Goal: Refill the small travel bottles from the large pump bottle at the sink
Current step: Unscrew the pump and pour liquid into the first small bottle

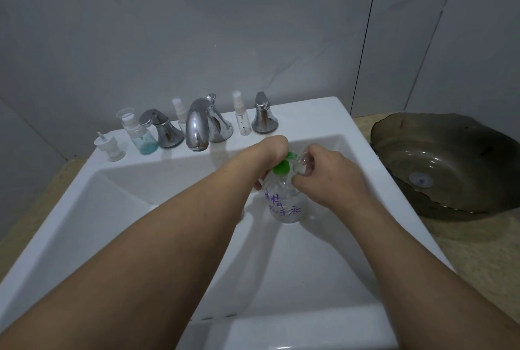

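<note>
Inside the sink [157,209], the large pump bottle [284,203] stands upright with purple handwritten Chinese characters, partly readable as "洗手液". The left hand [271,152] presses its green pump head [282,166] from above. Just right of the spout, the right hand [323,178] grips a small clear bottle [302,165], tilted; the other small bottles [243,116] wait by the tap [201,124].

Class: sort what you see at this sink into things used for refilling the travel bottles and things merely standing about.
In use: large pump bottle, small clear bottle, left hand, right hand, spray bottles, blue-liquid bottle.
Standing about: faucet, grey glass basin.
</note>
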### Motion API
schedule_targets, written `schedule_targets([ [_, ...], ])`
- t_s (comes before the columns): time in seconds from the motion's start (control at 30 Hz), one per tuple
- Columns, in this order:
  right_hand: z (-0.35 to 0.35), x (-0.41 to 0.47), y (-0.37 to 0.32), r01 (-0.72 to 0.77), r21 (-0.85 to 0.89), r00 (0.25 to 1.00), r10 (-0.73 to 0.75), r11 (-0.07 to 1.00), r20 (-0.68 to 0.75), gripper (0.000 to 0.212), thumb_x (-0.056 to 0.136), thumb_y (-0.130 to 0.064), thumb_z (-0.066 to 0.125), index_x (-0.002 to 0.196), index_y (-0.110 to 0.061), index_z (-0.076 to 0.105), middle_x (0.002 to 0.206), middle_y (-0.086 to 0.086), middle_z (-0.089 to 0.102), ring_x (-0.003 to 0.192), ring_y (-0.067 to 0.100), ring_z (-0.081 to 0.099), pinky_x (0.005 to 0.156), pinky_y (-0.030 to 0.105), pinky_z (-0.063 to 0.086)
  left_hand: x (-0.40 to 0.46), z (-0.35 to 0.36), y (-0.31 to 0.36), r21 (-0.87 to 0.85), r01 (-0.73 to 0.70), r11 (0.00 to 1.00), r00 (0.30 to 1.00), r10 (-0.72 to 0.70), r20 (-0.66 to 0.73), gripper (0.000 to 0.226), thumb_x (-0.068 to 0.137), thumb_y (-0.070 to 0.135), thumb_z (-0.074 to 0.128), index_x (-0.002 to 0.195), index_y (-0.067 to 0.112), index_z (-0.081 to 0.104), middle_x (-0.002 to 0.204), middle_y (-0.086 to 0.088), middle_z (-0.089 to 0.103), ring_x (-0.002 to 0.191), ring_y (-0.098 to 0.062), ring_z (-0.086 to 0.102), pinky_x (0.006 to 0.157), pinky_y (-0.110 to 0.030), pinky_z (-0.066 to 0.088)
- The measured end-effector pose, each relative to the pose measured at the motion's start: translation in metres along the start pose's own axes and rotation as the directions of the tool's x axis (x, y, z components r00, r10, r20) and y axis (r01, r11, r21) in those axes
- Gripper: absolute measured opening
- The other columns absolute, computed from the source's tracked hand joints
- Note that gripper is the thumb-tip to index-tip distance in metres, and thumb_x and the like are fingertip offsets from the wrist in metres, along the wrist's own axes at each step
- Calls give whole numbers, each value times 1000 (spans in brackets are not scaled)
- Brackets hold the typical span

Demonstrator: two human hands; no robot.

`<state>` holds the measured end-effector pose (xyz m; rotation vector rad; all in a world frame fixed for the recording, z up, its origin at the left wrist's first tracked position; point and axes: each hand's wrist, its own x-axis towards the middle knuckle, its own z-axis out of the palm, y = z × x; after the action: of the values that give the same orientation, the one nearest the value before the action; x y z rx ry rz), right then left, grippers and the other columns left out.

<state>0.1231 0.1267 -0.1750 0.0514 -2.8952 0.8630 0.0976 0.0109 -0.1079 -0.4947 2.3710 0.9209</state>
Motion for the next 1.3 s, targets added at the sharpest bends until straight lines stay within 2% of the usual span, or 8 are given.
schedule_targets([
  [0.27, -2, -2, -3, 7, 31, 999, -5, 1000, -47, 25, 70, -37, 65, 89, -26, 52, 87, -6, 64, 82, 23, 60, 70, 34, 50, -3, -11, 0, 33, -48, 998, 999, 47, 16, 46, 94, 27, 28, 115, -1, 58, 104, -16, 61, 82, -31, 58, 47, -31, 35],
  [0.53, -3, -2, -2, -4, 48, 1000, 5, 999, -28, 25, 71, -37, 65, 88, -26, 51, 84, -6, 62, 80, 23, 59, 66, 32, 46, -8, -6, 2, 15, -26, 1000, 999, 26, 35, 39, 94, 25, 25, 105, 3, 56, 88, -15, 58, 75, -30, 55, 49, -32, 34],
  [0.7, -1, -1, 1, -15, 14, 1000, 15, 1000, 17, 24, 71, -37, 65, 83, -27, 46, 87, -6, 62, 81, 23, 58, 64, 29, 37, -4, 3, 2, 4, -8, 1000, 1000, 8, -18, 41, 95, 19, 25, 115, 1, 56, 118, -22, 58, 100, -41, 59, 48, -35, 34],
  [0.8, 1, -1, 2, -11, 4, 1000, 11, 1000, 20, 25, 71, -38, 65, 86, -28, 48, 88, -6, 62, 82, 22, 58, 65, 29, 37, -4, 6, 3, 21, -10, 1000, 999, 11, -41, 37, 97, 11, 27, 118, -3, 54, 125, -27, 54, 106, -46, 58, 48, -40, 37],
  [0.93, 0, 0, 1, -13, 4, 1000, 13, 1000, 17, 24, 70, -36, 65, 86, -28, 49, 88, -5, 64, 81, 24, 59, 66, 29, 42, -7, 7, 3, -12, -11, 1000, 998, 10, -69, 34, 97, 6, 28, 116, -2, 55, 127, -24, 53, 108, -44, 58, 68, -50, 47],
  [1.1, -1, 0, 0, 9, 5, 1000, -8, 1000, -16, 26, 70, -38, 65, 89, -28, 49, 90, -4, 64, 85, 25, 60, 68, 30, 43, -4, 1, 0, -29, -38, 999, 999, 37, -33, 37, 94, 21, 27, 108, 3, 57, 116, -19, 60, 91, -35, 59, 53, -33, 38],
  [1.17, -2, -1, -2, 14, 24, 999, -13, 1000, -44, 26, 71, -36, 65, 90, -27, 51, 88, -6, 63, 83, 24, 59, 68, 31, 44, -7, -5, 0, -18, -46, 999, 999, 45, -27, 41, 93, 26, 27, 107, 3, 58, 108, -16, 63, 82, -31, 58, 52, -32, 37],
  [1.3, -4, -2, -3, 21, 30, 999, -20, 999, -41, 24, 71, -34, 65, 89, -27, 50, 83, -10, 60, 80, 20, 56, 67, 30, 41, -10, -10, -1, 30, -50, 998, 998, 51, -32, 44, 92, 28, 29, 109, 2, 61, 104, -15, 65, 81, -30, 60, 51, -30, 38],
])
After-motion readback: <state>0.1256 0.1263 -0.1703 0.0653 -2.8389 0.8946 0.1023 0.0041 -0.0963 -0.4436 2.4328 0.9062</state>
